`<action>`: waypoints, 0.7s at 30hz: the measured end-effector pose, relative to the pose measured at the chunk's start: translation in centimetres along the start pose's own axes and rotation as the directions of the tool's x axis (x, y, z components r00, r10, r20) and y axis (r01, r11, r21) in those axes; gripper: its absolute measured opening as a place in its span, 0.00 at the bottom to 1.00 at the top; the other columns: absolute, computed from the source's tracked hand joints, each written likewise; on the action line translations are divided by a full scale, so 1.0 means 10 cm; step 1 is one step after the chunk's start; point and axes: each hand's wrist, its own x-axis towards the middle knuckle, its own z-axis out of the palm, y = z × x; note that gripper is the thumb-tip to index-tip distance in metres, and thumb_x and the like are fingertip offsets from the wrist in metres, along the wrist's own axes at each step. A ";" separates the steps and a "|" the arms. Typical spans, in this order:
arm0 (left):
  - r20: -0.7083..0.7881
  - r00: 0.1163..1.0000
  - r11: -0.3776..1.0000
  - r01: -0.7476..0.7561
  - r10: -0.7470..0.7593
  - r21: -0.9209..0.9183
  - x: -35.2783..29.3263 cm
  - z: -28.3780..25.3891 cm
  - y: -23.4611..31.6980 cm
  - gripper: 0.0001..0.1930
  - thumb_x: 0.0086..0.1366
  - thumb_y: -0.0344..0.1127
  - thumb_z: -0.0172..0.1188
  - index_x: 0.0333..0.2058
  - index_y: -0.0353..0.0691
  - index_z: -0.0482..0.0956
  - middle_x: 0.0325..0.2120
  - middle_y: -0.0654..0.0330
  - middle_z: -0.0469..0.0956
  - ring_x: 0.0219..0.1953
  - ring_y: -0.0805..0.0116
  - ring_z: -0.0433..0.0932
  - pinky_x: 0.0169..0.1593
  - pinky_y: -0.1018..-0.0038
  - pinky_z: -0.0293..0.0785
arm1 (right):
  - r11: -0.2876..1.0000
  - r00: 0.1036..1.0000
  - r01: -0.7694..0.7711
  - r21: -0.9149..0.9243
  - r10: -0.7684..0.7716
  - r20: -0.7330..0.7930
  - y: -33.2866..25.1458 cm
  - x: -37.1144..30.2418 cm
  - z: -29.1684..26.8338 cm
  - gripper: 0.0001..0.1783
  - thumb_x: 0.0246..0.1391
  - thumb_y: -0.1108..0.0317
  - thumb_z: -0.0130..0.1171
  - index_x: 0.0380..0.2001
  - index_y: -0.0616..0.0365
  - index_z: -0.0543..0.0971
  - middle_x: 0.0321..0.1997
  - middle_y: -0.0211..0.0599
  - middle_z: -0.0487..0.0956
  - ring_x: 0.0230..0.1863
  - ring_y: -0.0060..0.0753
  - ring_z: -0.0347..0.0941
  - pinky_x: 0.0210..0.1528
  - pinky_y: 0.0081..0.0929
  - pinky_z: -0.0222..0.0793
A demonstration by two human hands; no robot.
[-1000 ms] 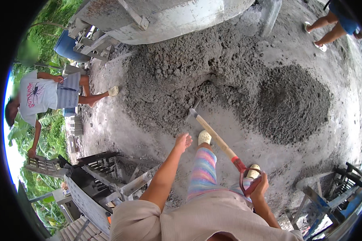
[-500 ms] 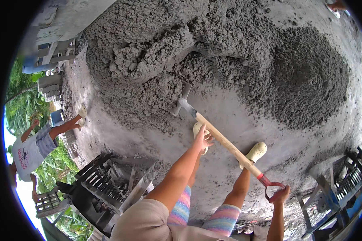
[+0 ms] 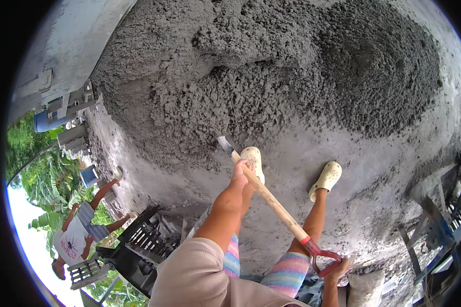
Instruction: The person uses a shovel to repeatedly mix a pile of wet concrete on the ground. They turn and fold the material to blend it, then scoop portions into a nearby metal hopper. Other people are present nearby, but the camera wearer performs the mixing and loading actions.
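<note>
I hold a shovel slantwise in front of my legs. My left hand is wrapped round the lower part of its pale wooden shaft, close to the metal neck. At the other end, my right hand grips the red D-shaped handle. The shovel's blade is hidden in the near edge of a broad heap of grey, crumbly wet mix; only the metal neck shows. Darker, finer material forms the heap's right side.
My feet wear cream clogs on a dusty grey floor. A black slatted crate stands to the left, a blue metal frame to the right. Another person is at the far left, near a blue container.
The shovel's blade, visible before, has gone into the mix. My left hand's loose fingers have closed round the shaft. The other person has shifted position, and the whole view has moved.
</note>
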 end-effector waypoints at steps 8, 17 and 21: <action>0.007 0.994 0.994 0.107 -0.107 0.019 -0.15 0.02 -0.56 0.10 0.43 0.36 0.57 0.17 0.45 0.63 0.13 0.65 0.63 0.15 0.68 0.63 0.25 0.71 0.63 | 0.994 0.995 0.038 0.100 -0.028 -0.097 -0.24 -0.03 -0.37 0.21 0.48 0.51 0.44 0.12 0.55 0.65 0.08 0.29 0.63 0.08 0.24 0.58 0.10 0.22 0.54; -0.036 0.997 0.984 0.076 -0.071 0.163 -0.59 0.48 -1.24 0.09 0.45 0.34 0.56 0.19 0.46 0.63 0.14 0.65 0.62 0.16 0.68 0.62 0.24 0.69 0.62 | 0.983 0.994 -0.026 0.182 0.045 -0.104 0.10 0.53 -1.45 0.20 0.47 0.52 0.45 0.14 0.56 0.66 0.09 0.30 0.63 0.08 0.27 0.59 0.10 0.24 0.56; 0.007 1.000 0.970 -0.019 0.018 0.241 -0.84 1.18 -1.42 0.09 0.43 0.35 0.57 0.17 0.45 0.63 0.13 0.64 0.64 0.15 0.67 0.63 0.25 0.68 0.64 | 0.939 0.987 -0.078 0.334 0.121 -0.110 0.35 0.81 -1.56 0.22 0.45 0.49 0.45 0.14 0.56 0.66 0.09 0.32 0.62 0.08 0.29 0.59 0.09 0.25 0.57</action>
